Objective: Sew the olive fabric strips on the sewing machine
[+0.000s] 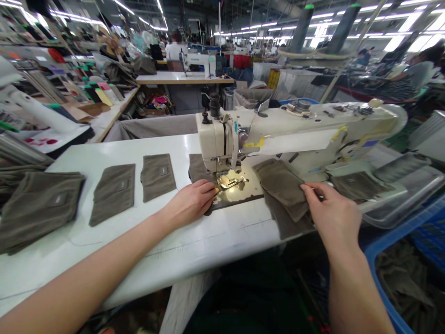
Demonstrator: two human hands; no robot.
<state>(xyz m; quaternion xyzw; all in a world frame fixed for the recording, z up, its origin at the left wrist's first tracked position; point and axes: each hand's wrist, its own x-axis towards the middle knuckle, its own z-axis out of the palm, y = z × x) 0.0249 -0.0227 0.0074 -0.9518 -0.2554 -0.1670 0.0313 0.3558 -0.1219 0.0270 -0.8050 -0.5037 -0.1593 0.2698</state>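
A cream sewing machine (278, 132) stands on the white table (146, 260). My left hand (191, 202) lies flat, fingers together, on a brown fabric piece (197, 168) right beside the presser foot (229, 182). My right hand (332, 213) pinches the edge of a stack of brown fabric pieces (283, 185) lying right of the needle plate. Two single brown pieces (114, 192) (158, 175) lie flat left of the machine, and a thicker pile (36, 206) sits at the far left.
A clear plastic tray (403, 190) with more brown pieces sits to the right, above a blue crate (413, 260) of fabric. Other sewing stations, shelves and a seated person (174, 46) fill the background.
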